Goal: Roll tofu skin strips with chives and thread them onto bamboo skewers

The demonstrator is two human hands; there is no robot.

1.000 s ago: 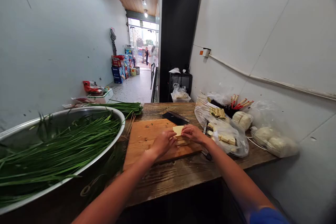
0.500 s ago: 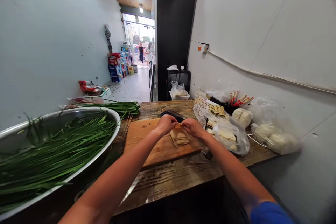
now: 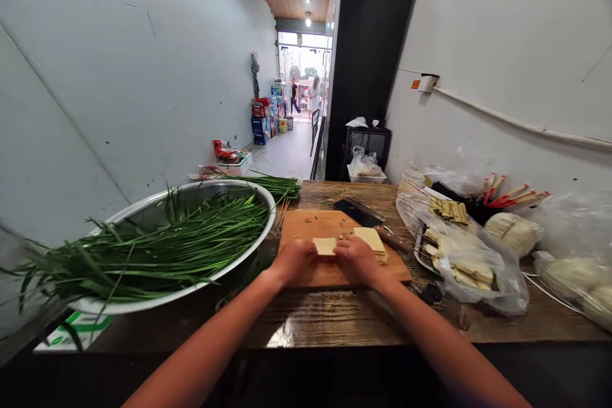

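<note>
Two ends of one pale sheet (image 3: 325, 246) are pinched, the left by the left hand (image 3: 296, 259), the right by the right hand (image 3: 356, 259), at the cutting board (image 3: 303, 222), left of a stack (image 3: 369, 239) of similar sheets; whether it touches the wood is unclear. It looks thin, so probably light, soft and easily torn; opposite edges, held gently between fingertips without hard pulling, seem the best hold.
</note>
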